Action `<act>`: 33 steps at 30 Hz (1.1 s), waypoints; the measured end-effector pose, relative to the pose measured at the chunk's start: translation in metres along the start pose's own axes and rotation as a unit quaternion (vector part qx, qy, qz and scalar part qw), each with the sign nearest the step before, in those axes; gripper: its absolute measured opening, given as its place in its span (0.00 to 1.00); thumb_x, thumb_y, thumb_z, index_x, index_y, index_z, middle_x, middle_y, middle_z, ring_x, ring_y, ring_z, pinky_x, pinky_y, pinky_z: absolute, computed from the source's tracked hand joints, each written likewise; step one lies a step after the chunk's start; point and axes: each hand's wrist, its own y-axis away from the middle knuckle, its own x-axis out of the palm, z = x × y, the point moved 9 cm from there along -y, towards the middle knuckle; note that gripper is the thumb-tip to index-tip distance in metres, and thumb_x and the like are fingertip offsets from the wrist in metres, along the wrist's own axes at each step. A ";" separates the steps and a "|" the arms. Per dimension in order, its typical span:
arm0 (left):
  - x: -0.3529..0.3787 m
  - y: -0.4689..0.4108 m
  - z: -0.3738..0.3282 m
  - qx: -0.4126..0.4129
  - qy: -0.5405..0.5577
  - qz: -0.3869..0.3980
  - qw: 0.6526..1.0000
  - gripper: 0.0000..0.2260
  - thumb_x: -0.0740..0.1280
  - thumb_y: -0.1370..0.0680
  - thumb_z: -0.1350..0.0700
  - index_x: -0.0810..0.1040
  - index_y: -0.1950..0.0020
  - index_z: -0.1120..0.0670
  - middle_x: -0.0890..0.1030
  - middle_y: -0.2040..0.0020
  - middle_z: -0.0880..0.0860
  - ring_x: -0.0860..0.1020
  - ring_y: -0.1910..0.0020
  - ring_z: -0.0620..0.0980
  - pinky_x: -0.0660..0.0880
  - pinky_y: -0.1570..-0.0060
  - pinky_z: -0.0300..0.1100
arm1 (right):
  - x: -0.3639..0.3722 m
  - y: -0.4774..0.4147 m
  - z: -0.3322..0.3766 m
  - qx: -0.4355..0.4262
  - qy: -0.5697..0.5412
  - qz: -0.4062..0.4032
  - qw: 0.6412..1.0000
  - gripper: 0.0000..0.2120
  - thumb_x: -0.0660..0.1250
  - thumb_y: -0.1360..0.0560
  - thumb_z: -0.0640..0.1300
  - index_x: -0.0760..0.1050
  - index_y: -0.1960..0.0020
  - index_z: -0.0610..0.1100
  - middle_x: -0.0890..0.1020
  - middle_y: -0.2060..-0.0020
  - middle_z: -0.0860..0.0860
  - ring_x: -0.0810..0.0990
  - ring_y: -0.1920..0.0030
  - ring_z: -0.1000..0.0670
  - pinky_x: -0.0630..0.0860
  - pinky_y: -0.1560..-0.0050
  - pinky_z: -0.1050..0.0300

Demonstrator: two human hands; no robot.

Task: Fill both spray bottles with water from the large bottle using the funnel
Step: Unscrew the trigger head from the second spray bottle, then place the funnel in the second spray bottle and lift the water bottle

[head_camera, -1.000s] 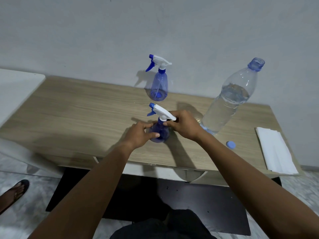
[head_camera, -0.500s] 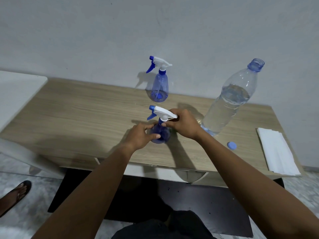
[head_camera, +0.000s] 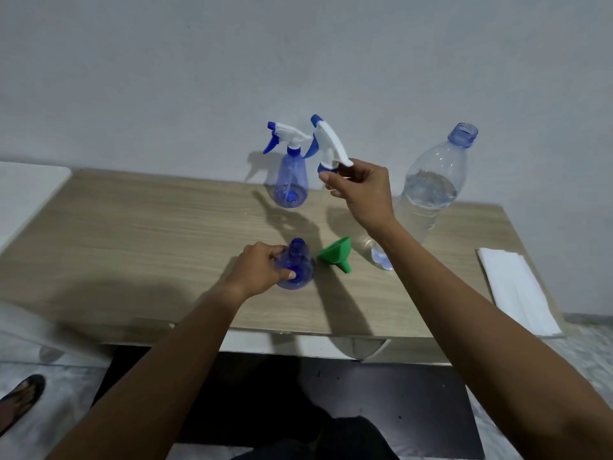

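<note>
Our right hand [head_camera: 363, 190] is closed around the collar of a white trigger sprayer head with a blue nozzle and blue lever [head_camera: 326, 144], pinching it between thumb and fingers and holding it up in the air, nozzle pointing up and to the left. We cannot tell whether a dip tube hangs below it, since the grip hides that part.

Our left hand [head_camera: 260, 272] wraps the near translucent blue plastic spray bottle [head_camera: 298, 263], which stands upright on the light wood-grain worktop [head_camera: 149, 234] with its neck open and no sprayer on it. The thumb lies across the front of the bottle's body and the fingers curl round its left side.

Just beside this bottle, to its right, a small green plastic funnel [head_camera: 338, 254] lies on its side on the worktop, its wide mouth facing up and away from us and its spout pointing toward us.

Farther back, near the wall, the second translucent blue spray bottle [head_camera: 290, 180] stands upright with its white-and-blue sprayer in place. To the right stands the large clear plastic water bottle [head_camera: 428, 190], uncapped, with water up to about its shoulder. At the far right edge of the worktop lies a folded white paper towel [head_camera: 517, 290].
</note>
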 end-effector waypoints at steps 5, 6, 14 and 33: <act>0.005 -0.008 -0.003 0.015 0.014 0.028 0.999 0.19 0.80 0.35 0.57 0.85 0.46 0.47 0.85 0.52 0.47 0.82 0.52 0.46 0.80 0.46 0.51 | 0.011 -0.010 -0.052 0.029 0.207 0.039 0.977 0.15 0.82 0.32 0.45 0.87 0.46 0.47 0.86 0.62 0.57 0.81 0.66 0.64 0.75 0.58 0.66; 0.006 -0.010 -0.002 0.016 0.011 0.032 0.999 0.17 0.80 0.36 0.55 0.85 0.48 0.47 0.85 0.53 0.46 0.82 0.53 0.46 0.79 0.47 0.52 | 0.014 -0.011 -0.065 0.041 0.239 0.047 0.969 0.16 0.82 0.33 0.45 0.87 0.46 0.48 0.87 0.61 0.57 0.83 0.63 0.62 0.78 0.56 0.63; 0.011 -0.018 0.008 0.010 0.050 0.058 0.997 0.20 0.79 0.40 0.48 0.85 0.49 0.47 0.85 0.51 0.45 0.82 0.50 0.48 0.78 0.44 0.53 | 0.038 -0.021 -0.114 0.072 0.398 0.137 0.904 0.15 0.78 0.29 0.46 0.86 0.42 0.51 0.88 0.51 0.50 0.82 0.51 0.46 0.80 0.49 0.50; 0.011 -0.019 0.012 -0.014 0.070 0.060 0.996 0.23 0.82 0.36 0.55 0.84 0.43 0.52 0.83 0.43 0.45 0.81 0.45 0.49 0.77 0.39 0.51 | 0.063 -0.007 -0.131 0.103 0.497 0.248 0.825 0.17 0.76 0.29 0.51 0.84 0.40 0.53 0.87 0.49 0.52 0.79 0.56 0.51 0.68 0.60 0.60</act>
